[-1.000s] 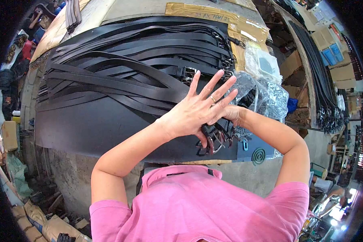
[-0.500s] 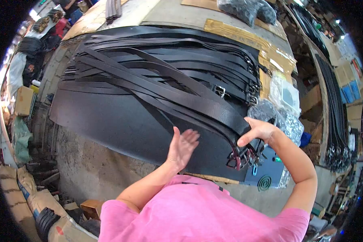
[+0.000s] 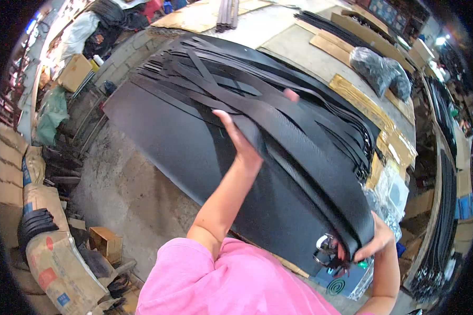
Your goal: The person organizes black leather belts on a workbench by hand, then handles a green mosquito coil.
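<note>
A bundle of black leather belts (image 3: 305, 144) stretches diagonally across the dark sheet, between both hands. My right hand (image 3: 379, 240) is closed round the bundle near its buckle end, where metal buckles (image 3: 327, 251) hang below. Around the middle of the bundle, my left hand (image 3: 243, 140) clasps the straps from beneath; most of its palm is hidden, and a fingertip shows on the far side. More belts (image 3: 320, 100) lie in a row behind, buckles toward the right. The free ends of the held straps trail toward the upper left.
The dark sheet (image 3: 168, 136) covers the near part of the table. A green coil (image 3: 335, 286) lies by the near right corner. Plastic-wrapped items (image 3: 397, 191) and taped cardboard (image 3: 352, 100) line the right side. Sacks (image 3: 58, 252) and a wooden box (image 3: 106, 244) stand at the left.
My left hand has gone from hovering open over the sheet to clasping the middle of the belts. The right hand keeps its hold; the camera view has turned.
</note>
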`<state>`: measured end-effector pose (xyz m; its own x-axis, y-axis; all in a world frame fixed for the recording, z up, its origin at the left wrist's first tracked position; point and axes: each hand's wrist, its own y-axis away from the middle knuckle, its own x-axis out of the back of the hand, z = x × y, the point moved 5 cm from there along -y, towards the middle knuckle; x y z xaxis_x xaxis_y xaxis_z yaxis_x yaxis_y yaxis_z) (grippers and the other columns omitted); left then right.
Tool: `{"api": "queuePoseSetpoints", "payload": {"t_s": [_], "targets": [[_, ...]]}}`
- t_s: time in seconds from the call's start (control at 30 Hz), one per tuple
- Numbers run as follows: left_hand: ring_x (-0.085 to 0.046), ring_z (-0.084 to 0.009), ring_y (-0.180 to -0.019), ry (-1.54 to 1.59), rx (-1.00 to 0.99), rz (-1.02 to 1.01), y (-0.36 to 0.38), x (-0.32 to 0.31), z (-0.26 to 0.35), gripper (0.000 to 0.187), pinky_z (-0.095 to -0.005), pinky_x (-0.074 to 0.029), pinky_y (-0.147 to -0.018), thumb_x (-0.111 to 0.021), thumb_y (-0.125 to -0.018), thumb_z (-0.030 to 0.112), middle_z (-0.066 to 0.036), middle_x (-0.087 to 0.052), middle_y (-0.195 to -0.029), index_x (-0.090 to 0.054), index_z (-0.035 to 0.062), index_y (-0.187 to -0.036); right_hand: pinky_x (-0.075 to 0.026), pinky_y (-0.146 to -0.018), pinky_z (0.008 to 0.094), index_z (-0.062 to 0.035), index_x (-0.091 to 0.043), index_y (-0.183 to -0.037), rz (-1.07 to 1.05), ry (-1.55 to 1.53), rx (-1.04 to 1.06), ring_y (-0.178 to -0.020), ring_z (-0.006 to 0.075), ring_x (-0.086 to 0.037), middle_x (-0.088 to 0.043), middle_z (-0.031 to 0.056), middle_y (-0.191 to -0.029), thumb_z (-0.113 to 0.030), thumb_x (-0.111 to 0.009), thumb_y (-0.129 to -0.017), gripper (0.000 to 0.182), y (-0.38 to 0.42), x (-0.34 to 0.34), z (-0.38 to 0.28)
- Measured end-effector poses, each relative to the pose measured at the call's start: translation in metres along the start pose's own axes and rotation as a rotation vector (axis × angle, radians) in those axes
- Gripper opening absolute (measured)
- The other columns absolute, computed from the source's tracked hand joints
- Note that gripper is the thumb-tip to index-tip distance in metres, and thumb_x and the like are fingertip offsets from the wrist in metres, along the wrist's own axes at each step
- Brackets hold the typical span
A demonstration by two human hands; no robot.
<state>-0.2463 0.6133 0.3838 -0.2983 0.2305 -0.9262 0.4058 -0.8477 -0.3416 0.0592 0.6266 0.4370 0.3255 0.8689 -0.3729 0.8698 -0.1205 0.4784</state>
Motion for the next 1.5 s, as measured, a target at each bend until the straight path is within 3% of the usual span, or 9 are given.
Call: {"api": "queuePoseSetpoints", "payload": {"t_s": [0.17, 0.3, 0.43, 0.67, 0.87, 1.1, 1.2, 1.3, 1.5], "targets": [[-0.038, -0.0389, -0.137, 0.044, -0.102, -0.061, -0.053, 0.035, 0.120, 0.138, -0.0506, -0.030, -0.115, -0.021, -0.060, 0.101, -0.024, -0.029, -0.155, -0.016, 0.0004, -0.154, -0.043, -0.103, 0.0342, 0.0067, -0.057, -0.126, 0.053, 0.203, 0.048, -0.115, 0.0217, -0.059, -0.064, 0.0123, -0.123, -0.010, -0.099, -0.040, 0.097, 0.046, 0.014, 0.013], [-0.038, -0.0396, -0.136, -0.526, -0.257, 0.099, -0.100, 0.042, 0.221, 0.127, -0.0488, -0.032, -0.114, -0.006, -0.071, 0.095, -0.027, -0.035, -0.151, -0.022, -0.0012, -0.152, -0.054, -0.072, 0.0276, 0.0089, -0.069, -0.093, 0.790, 0.535, 0.414, -0.076, 0.0181, -0.069, -0.072, 0.0148, -0.089, -0.001, -0.087, -0.041, 0.056, 0.134, 0.112, 0.071], [-0.049, -0.0360, -0.127, -0.924, -0.722, 0.354, -0.124, 0.010, 0.339, 0.109, -0.0490, -0.039, -0.107, -0.015, -0.082, 0.088, -0.018, -0.051, -0.140, -0.039, 0.0015, -0.144, -0.055, -0.071, 0.0289, 0.0073, -0.070, -0.089, 0.914, 0.561, -0.020, -0.076, 0.0189, -0.069, -0.072, 0.0136, -0.088, -0.004, -0.088, -0.042, 0.052, 0.169, 0.119, 0.059], [-0.051, -0.0361, -0.124, -0.997, -0.701, 0.458, -0.124, -0.042, 0.479, 0.091, -0.0488, -0.039, -0.106, -0.027, -0.091, 0.077, -0.018, -0.054, -0.137, -0.047, 0.0035, -0.139, -0.057, -0.070, 0.0312, 0.0047, -0.072, -0.084, 0.621, 0.589, -0.273, -0.076, 0.0204, -0.070, -0.072, 0.0115, -0.086, -0.008, -0.088, -0.044, 0.044, 0.082, 0.076, 0.015], [-0.050, -0.0316, -0.120, -1.345, -1.020, 0.709, -0.109, -0.017, 0.594, 0.069, -0.0476, -0.040, -0.103, -0.037, -0.095, 0.060, -0.015, -0.052, -0.134, -0.049, 0.0053, -0.135, -0.053, -0.069, 0.0298, -0.0020, -0.073, -0.081, -0.219, 0.784, -0.043, -0.071, 0.0183, -0.067, -0.072, 0.0060, -0.078, -0.031, -0.096, -0.051, 0.048, -0.089, 0.001, -0.039], [-0.045, -0.0338, -0.127, -1.118, -0.445, 0.834, -0.078, 0.192, 0.747, 0.078, -0.0538, -0.034, -0.108, -0.032, -0.092, 0.067, -0.017, -0.048, -0.138, -0.049, 0.0057, -0.136, -0.050, -0.052, 0.0289, 0.0025, -0.069, -0.081, -0.243, 0.717, -0.399, -0.058, 0.0089, -0.060, -0.069, 0.0029, -0.069, -0.028, -0.089, -0.070, 0.038, -0.207, -0.028, -0.027], [-0.036, -0.0359, -0.138, -0.989, -0.353, 1.330, -0.007, 0.308, 0.736, 0.086, -0.0589, -0.025, -0.114, -0.024, -0.090, 0.075, -0.017, -0.040, -0.150, -0.045, 0.0106, -0.143, -0.054, -0.075, 0.0350, 0.0036, -0.069, -0.102, -0.209, 0.718, -0.593, -0.084, 0.0200, -0.067, -0.074, 0.0140, -0.096, -0.036, -0.086, -0.068, 0.055, -0.229, 0.002, 0.022], [-0.049, -0.0345, -0.129, -0.850, -0.352, 1.600, 0.093, 0.450, 0.764, 0.075, -0.0540, -0.036, -0.111, -0.049, -0.090, 0.059, -0.014, -0.051, -0.143, -0.048, 0.0021, -0.138, -0.055, -0.068, 0.0317, 0.0039, -0.068, -0.098, -0.092, 0.693, -0.661, -0.076, 0.0167, -0.067, -0.073, 0.0085, -0.089, -0.025, -0.086, -0.069, 0.045, -0.249, 0.027, 0.071], [-0.052, -0.0348, -0.125, -1.224, -0.449, 1.983, 0.087, 0.421, 0.755, 0.089, -0.0485, -0.049, -0.102, -0.077, -0.079, 0.043, -0.022, -0.056, -0.132, -0.036, -0.0052, -0.142, -0.055, -0.068, 0.0316, 0.0031, -0.070, -0.100, -0.052, 0.479, -0.898, -0.077, 0.0182, -0.069, -0.073, 0.0094, -0.089, -0.023, -0.089, -0.065, 0.047, -0.237, 0.046, 0.114]]}}
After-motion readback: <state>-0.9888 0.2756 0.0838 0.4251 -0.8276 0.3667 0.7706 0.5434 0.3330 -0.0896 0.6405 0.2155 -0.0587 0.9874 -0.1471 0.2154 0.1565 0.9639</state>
